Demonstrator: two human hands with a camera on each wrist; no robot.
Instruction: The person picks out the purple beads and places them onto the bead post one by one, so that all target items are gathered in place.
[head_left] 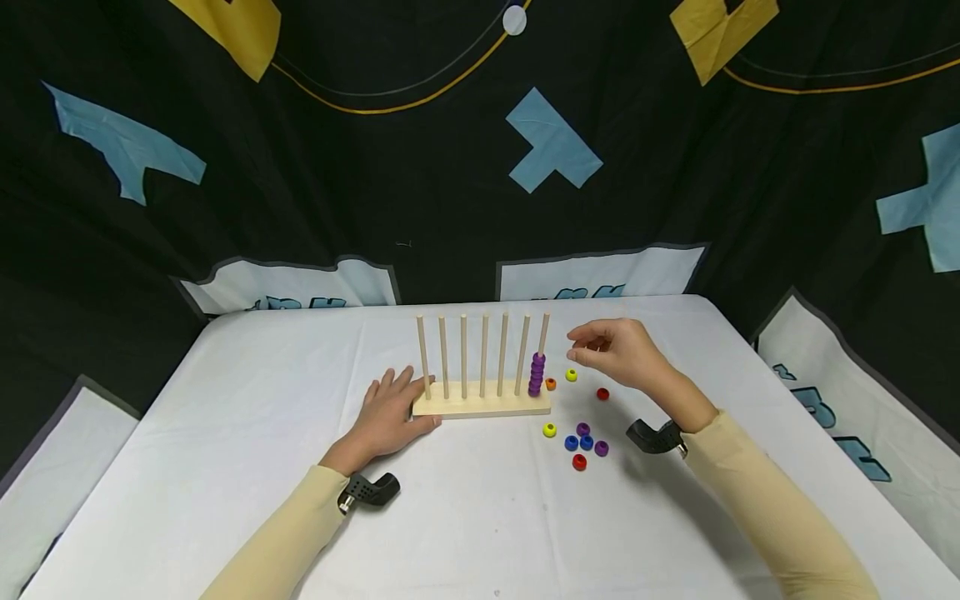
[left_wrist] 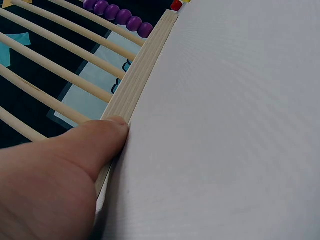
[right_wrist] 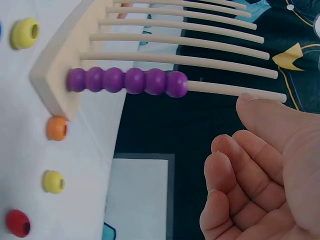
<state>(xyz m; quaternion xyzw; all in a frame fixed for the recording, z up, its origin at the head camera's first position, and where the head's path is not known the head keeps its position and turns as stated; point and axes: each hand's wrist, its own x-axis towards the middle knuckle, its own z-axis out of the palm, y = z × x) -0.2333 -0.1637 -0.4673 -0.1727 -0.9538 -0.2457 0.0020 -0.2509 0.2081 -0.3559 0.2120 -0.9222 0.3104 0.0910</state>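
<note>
A wooden peg rack [head_left: 483, 406] stands on the table with a row of upright pegs. Several purple beads [head_left: 537, 375] are stacked on its rightmost peg. My left hand [head_left: 386, 417] holds the rack's left end, thumb at the front edge and index finger at the back; in the left wrist view the thumb [left_wrist: 102, 142] lies against the base. To the right of the rack, my right hand [head_left: 622, 354] hovers above the table with loosely bent fingers. Nothing shows between its thumb and fingers [right_wrist: 220, 170] in the right wrist view, where the thumb appears near the beaded peg's tip.
Loose beads lie right of the rack: an orange bead [head_left: 551, 384], yellow beads [head_left: 572, 375], red beads [head_left: 603, 393], blue beads [head_left: 572, 443] and purple ones [head_left: 602, 448]. White cloth covers the table [head_left: 465, 517]. A dark curtain [head_left: 435, 192] hangs behind it.
</note>
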